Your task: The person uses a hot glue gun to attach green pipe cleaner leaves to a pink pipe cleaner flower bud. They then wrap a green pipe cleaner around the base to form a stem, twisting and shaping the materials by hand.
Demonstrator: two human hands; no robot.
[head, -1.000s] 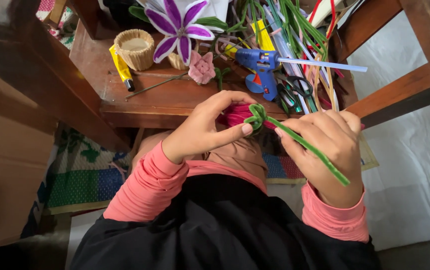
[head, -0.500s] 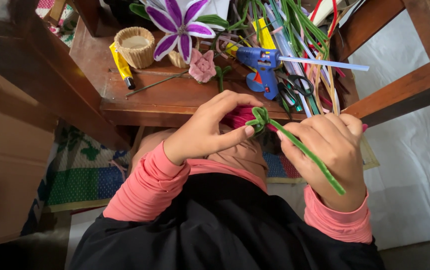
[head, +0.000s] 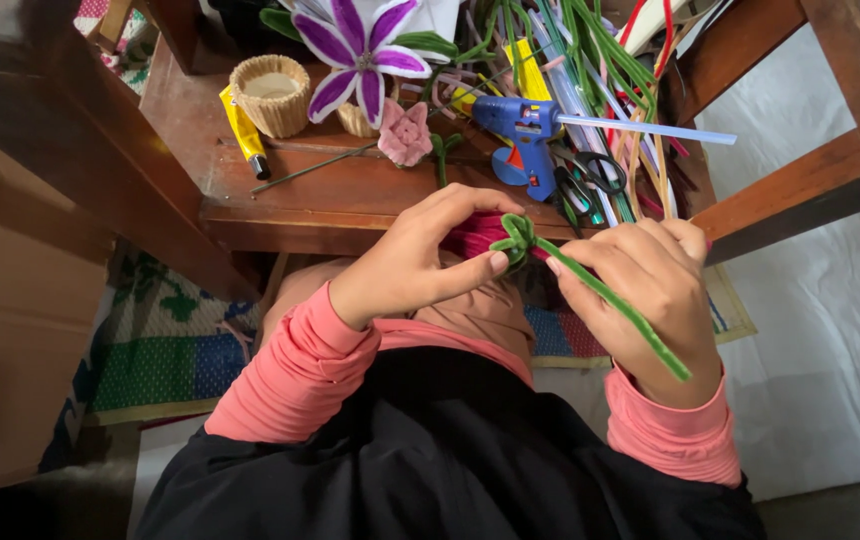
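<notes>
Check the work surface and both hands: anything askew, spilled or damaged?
Nothing looks damaged or spilled. The wooden table is crowded: loose pipe cleaners lie heaped around the blue glue gun and scissors. The left hand and right hand hold a green pipe cleaner wound on a red piece.

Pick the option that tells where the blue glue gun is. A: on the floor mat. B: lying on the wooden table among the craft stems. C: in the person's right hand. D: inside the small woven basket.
B: the blue glue gun lies on the wooden table beside the scissors, while both hands work a green pipe cleaner.
</notes>
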